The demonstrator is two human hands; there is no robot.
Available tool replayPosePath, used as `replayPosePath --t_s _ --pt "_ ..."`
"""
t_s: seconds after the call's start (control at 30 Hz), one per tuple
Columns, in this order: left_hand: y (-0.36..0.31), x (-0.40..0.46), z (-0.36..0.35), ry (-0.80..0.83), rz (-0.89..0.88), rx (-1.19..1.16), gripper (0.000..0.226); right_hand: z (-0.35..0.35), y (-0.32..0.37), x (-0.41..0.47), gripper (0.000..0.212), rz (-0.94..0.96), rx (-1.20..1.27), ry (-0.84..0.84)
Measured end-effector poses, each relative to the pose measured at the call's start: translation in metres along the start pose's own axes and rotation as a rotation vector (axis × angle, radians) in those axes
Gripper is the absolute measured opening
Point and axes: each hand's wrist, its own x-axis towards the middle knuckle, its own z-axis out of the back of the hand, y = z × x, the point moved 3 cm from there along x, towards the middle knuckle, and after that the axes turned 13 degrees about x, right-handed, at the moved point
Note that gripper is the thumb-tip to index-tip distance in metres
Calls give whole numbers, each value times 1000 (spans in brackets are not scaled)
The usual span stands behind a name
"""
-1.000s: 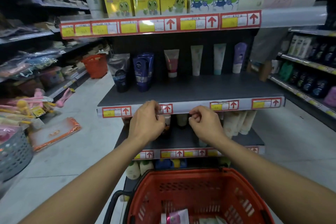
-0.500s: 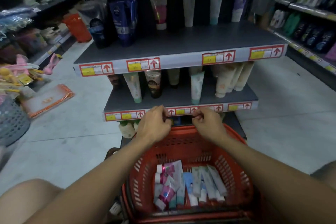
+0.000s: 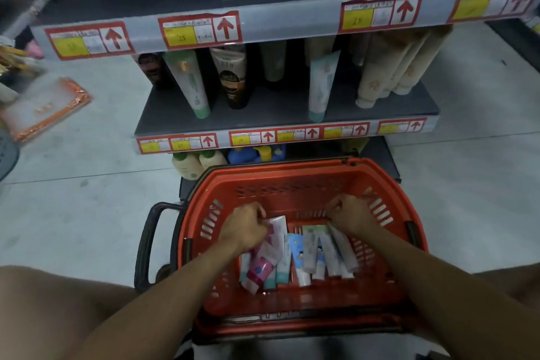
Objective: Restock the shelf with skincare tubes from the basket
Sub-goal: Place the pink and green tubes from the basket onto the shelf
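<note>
**Both hands down in the red basket of tubes**

I look down into a red basket (image 3: 304,181) on the pale floor (image 3: 73,213), just near of a dark shelf unit (image 3: 280,114). A loose pile of skincare tubes (image 3: 298,254) lies flat on the basket's bottom. My left hand (image 3: 244,228) is at the left end of the pile, fingers curled around the top of a white and pink tube (image 3: 276,235). My right hand (image 3: 352,215) hovers over the right end of the pile, fingers clenched in a loose fist, apparently holding nothing. On the shelf beyond, more tubes stand on their caps, among them a green-capped one (image 3: 190,83) at left and beige ones (image 3: 388,70) at right. Red and yellow price tags (image 3: 201,29) line the shelf edges.
</note>
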Motion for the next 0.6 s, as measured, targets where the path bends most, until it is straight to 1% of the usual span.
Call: replayPosePath --t_s 0.03,0.07,0.13,0.17,0.23,0.33,0.43,0.47,0.5,0.57,0.6 --pt "4 2 -9 30 22 -5 8 -4 -6 1 12 -24 -14 23" --pt "7 5 -17 57 38 -7 13 -8 -12 3 12 -39 -31 50" --pt "14 11 -35 106 61 2 32 -19 -28 9 17 -78 -63 120" --pt "17 13 -43 131 71 7 36 -25 -36 11 22 -113 -69 149" --pt "24 20 -62 195 91 7 35 -36 -53 17 36 -188 -75 182" --pt "33 27 -90 281 135 20 27 -51 -74 21 50 -294 -161 238" --pt "38 33 -112 330 151 32 35 -60 -91 24 61 -374 -254 263" --pt "39 34 -118 342 161 34 41 -63 -99 26 62 -416 -287 262" --pt "41 35 -124 348 181 44 50 -66 -106 29 58 -434 -311 249" --pt "45 36 -136 344 227 74 70 -72 -110 33 43 -446 -346 232" --pt "47 36 -143 337 247 83 74 -76 -112 36 38 -446 -356 224"
